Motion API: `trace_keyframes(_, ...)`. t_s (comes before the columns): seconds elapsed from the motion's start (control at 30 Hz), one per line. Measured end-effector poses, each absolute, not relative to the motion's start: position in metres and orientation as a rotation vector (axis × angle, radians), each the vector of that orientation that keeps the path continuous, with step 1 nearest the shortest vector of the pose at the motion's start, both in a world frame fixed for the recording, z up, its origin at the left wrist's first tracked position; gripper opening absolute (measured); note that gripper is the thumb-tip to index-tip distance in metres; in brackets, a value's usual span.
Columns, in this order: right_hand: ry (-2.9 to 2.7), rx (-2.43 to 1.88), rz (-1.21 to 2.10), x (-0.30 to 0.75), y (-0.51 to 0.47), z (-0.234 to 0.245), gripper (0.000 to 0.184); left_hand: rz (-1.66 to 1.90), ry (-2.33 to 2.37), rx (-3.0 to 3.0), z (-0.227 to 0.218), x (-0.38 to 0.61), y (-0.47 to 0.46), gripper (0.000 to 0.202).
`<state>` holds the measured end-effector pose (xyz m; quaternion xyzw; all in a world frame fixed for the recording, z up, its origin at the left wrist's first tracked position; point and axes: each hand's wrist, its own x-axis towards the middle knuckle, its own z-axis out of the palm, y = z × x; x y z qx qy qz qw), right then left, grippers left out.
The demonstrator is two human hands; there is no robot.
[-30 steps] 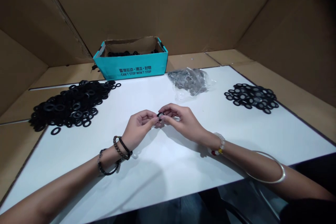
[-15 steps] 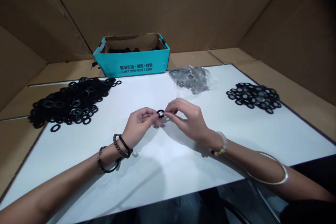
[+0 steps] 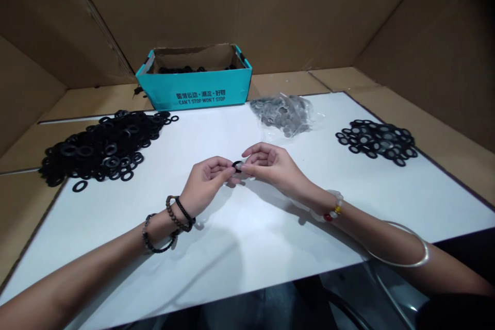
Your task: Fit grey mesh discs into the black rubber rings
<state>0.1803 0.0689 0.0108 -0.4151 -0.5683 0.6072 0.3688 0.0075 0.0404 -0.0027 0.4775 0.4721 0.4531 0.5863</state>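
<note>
Black ring (image 3: 235, 163) sits pinched between fingertips of the left hand (image 3: 204, 181), partly covered by the right hand (image 3: 280, 171), whose grip I cannot tell.

Your left grip (image 3: 204, 180) covers the left side of the small flat black ring (image 3: 234, 164), and the thumb of your right grip (image 3: 276, 167) hides part of its right. The small pale-grey disc (image 3: 241, 165) there is too small for you to tell whether it sits inside. The front wall of the open turquoise cardboard box (image 3: 195, 87) hides most of its black contents. Your left forearm (image 3: 88, 268) is cut off at the lower left, your right forearm (image 3: 371, 229) at the right.
</note>
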Motion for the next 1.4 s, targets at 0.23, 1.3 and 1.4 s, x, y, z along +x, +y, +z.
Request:
trace_keyframes(0.23, -1.568, -0.954, 1.608, 0.178, 0.067, 0.008, 0.019, 1.059, 1.162, 1.203, -0.005, 0.008, 0.039, 0.017)
trace_keyframes(1.3, -1.795, -1.101, 1.319, 0.179, 0.061, 0.021, 0.018, 1.259, 1.213, 1.252, -0.005, 0.011, 0.031, 0.007)
trace_keyframes(1.4, -1.653, -1.110, 1.449, 0.179, 0.062, 0.018, 0.022, 1.228, 1.154, 1.153, -0.004, 0.011, 0.033, 0.010)
